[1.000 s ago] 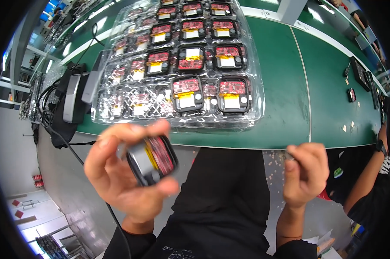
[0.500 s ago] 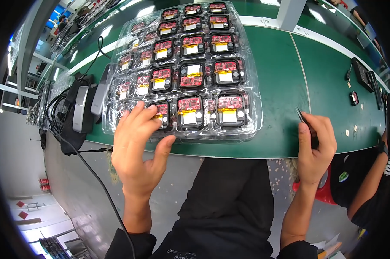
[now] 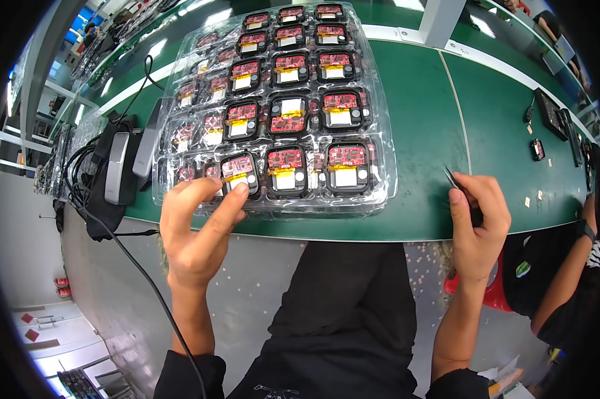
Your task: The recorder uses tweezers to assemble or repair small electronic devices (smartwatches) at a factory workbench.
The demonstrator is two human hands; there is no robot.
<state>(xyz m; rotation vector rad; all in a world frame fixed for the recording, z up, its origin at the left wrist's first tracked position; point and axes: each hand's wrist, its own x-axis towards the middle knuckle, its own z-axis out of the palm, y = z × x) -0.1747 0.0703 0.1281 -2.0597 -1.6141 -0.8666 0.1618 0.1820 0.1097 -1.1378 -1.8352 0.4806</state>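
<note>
A clear plastic blister tray (image 3: 387,166) holds rows of black square watch-like cases, each with a red circuit board, yellow flex strip and white block. My left hand (image 3: 200,229) is at the tray's front left, thumb and fingers closed at the lower edge of the corner case (image 3: 241,166), which sits slightly tilted against its neighbours. The fingers' far side is partly hidden. Above the table's front edge, to the right of the tray, my right hand (image 3: 480,223) grips dark, thin-tipped tweezers (image 3: 451,178), their points directed up and left.
The green table (image 3: 423,120) carries a small loose board (image 3: 537,149), a black box (image 3: 551,113) and small pale scraps at the right. Grey power adapters (image 3: 118,166) and looped black cables lie left of the tray. A co-worker's arm (image 3: 566,279) is at the right edge.
My left hand has drawn back toward me and closed its thumb and fingers on the corner case, which has tilted slightly. My right hand stays nearly still with the tweezers.
</note>
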